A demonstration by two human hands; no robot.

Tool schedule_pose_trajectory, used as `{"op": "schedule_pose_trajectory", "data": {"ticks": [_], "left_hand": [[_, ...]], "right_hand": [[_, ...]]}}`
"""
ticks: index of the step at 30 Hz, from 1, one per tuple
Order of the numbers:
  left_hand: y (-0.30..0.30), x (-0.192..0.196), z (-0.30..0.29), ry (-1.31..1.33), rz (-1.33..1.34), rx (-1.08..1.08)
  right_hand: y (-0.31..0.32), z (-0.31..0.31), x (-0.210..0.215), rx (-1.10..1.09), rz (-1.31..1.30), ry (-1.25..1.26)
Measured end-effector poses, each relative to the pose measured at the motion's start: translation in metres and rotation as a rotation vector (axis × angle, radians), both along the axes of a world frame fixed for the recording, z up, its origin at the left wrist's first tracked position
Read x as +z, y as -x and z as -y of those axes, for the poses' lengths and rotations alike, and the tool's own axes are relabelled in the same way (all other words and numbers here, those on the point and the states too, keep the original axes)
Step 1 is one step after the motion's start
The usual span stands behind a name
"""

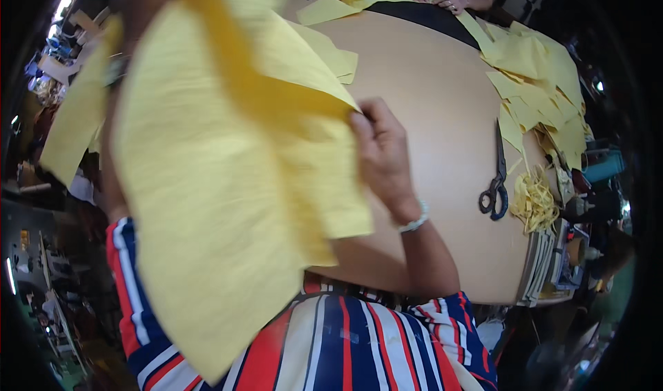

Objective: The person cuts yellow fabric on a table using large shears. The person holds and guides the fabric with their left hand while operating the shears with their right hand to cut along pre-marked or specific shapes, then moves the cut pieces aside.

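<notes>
Workshop table point(428, 101), tan, cluttered at far edge. I see right hand point(383, 153) pinching yellow cloth point(221, 184) at edge, lifting it clear of tabletop. Left hand hidden behind cloth; grip unknowable. Scissors point(496, 184) parked right, near scraps point(533, 201).

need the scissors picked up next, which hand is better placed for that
Right, probably. The right hand grips the yellow cloth edge on the same side as the scissors, with bare table between. The left hand is hidden behind the raised cloth.
</notes>
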State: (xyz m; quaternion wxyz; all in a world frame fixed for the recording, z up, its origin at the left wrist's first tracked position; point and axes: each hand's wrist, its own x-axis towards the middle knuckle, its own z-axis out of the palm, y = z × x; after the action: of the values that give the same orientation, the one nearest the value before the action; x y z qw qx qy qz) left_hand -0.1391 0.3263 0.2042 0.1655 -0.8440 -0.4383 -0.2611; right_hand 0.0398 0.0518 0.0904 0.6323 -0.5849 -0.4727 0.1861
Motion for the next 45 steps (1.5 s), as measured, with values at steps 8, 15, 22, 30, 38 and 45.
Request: {"op": "schedule_pose_trajectory", "data": {"ticks": [8, 15, 22, 30, 38, 45], "left_hand": [[-0.162, -0.149, 0.069, -0.064, -0.108, -0.544], [-0.182, -0.215, 0.154, 0.409, -0.171, -0.655], [-0.212, -0.193, 0.143, 0.487, -0.263, -0.579], [-0.216, -0.211, 0.161, 0.273, -0.05, -0.593], [-0.157, -0.097, 0.27, 0.793, 0.37, -1.364], [-0.122, -0.095, 0.311, 0.74, 0.447, -1.367]], "right_hand": [[-0.099, 0.077, -0.08, -0.366, 0.101, 0.591], [-0.074, 0.134, -0.075, -0.297, 0.012, 0.524], [-0.031, 0.162, -0.086, -0.391, 0.039, 0.393], [-0.035, 0.156, -0.085, -0.4, 0.056, 0.413], [-0.042, 0.159, -0.094, -0.37, 0.208, 0.392], [-0.04, 0.157, -0.09, -0.404, 0.112, 0.286]]}}
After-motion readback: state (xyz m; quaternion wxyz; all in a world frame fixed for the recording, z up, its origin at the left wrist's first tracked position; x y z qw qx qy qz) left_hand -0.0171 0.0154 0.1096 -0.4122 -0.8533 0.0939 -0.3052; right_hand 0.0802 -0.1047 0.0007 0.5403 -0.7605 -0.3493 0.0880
